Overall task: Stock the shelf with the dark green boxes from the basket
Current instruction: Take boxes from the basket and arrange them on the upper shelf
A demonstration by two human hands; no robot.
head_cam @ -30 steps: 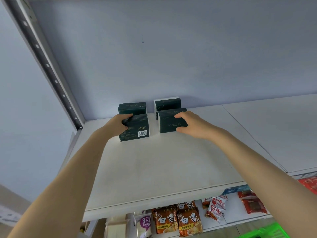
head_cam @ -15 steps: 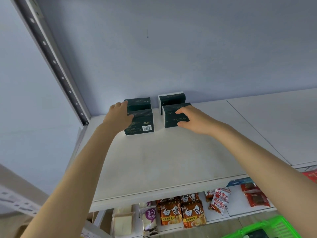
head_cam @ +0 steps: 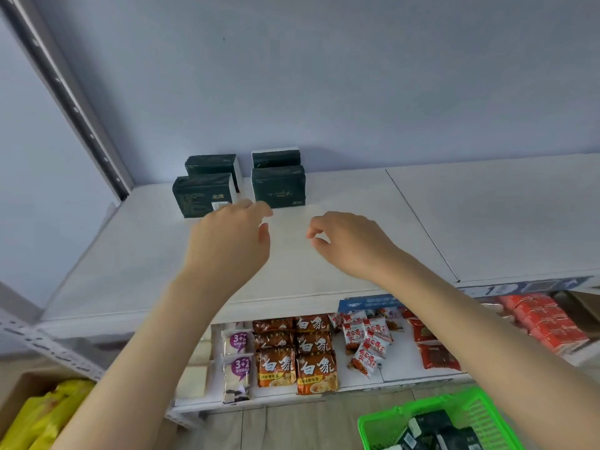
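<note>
Several dark green boxes stand in two short rows at the back left of the white shelf (head_cam: 341, 190): a front left box (head_cam: 201, 196), a front right box (head_cam: 278, 186) and one more behind each. My left hand (head_cam: 230, 245) hovers just in front of the front left box, fingers loosely curled, holding nothing. Empty as well, my right hand (head_cam: 349, 241) hangs over the bare shelf with relaxed curled fingers. The green basket (head_cam: 383, 423) at the bottom right holds more dark green boxes (head_cam: 435, 430).
A slotted metal upright (head_cam: 68, 95) rises at the shelf's left end. Below, a lower shelf carries orange noodle packs (head_cam: 298, 355), red-and-white snack packets (head_cam: 367, 342) and red packs (head_cam: 545, 319). Yellow bags (head_cam: 42, 414) lie in a carton at the bottom left.
Both hands have let go of the two front boxes and drawn back toward me. The view has tilted down, bringing the basket and lower shelf into sight.
</note>
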